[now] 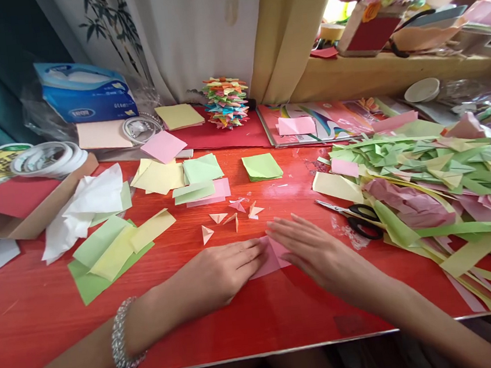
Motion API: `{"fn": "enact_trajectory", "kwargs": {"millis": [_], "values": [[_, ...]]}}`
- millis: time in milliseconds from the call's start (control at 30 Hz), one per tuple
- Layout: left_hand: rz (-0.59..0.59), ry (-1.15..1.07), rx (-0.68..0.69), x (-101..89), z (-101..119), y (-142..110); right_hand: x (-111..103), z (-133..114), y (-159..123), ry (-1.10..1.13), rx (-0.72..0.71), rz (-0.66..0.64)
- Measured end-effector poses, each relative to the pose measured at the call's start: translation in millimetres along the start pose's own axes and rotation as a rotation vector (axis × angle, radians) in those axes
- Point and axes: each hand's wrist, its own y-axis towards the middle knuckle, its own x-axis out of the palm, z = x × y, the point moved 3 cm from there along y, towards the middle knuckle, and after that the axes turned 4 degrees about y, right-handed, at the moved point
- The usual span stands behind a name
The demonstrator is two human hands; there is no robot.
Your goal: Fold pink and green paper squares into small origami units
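1. Sheet. A pink, creased piece of paper (pixel 268 268) lies on the glossy red tabletop (pixel 200 336), near its front edge, between and partly beneath the two hands.
2. Left hand (pixel 226 269). Palm down, fingers extended side by side, their tips on the sheet's left part; the thumb is hidden, so whether the fingers pinch the paper cannot be told. A silvery beaded bracelet (pixel 120 340) encircles the wrist.
3. Right hand (pixel 313 246). Fingers straight and slightly spread over the sheet's right part, grasping nothing; the thumb stands apart from them.
4. Folded pieces. Small, pointed units of peach and pink paper (pixel 207 233) lie scattered just beyond the hands.
5. Scissors. A black-handled metal pair (pixel 363 221) rests right of the right hand, beside a heap of green, yellow and pink paper strips and scraps (pixel 418 160).
6. Stock. A square stack of lime-green paper (pixel 262 167) lies beyond the folded pieces.
7. Background. A tiered, multicoloured folded-paper tower (pixel 226 104) stands upright before a white curtain (pixel 199 36).
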Motion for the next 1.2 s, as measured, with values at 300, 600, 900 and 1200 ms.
{"fn": "enact_trajectory", "kwargs": {"millis": [300,600,900,1200], "values": [[-0.038,-0.032,-0.058,-5.1,5,3,19,-10,-20,-0.144,0.042,-0.031],[0.000,0.045,-0.110,-3.4,18,4,17,-15,-18,-0.160,0.061,0.039],[0.072,0.103,-0.122,-2.1,22,5,18,-15,-18,-0.117,0.076,0.021],[0.063,0.110,-0.119,-1.1,23,3,19,-14,-19,-0.119,0.079,0.000]]}}
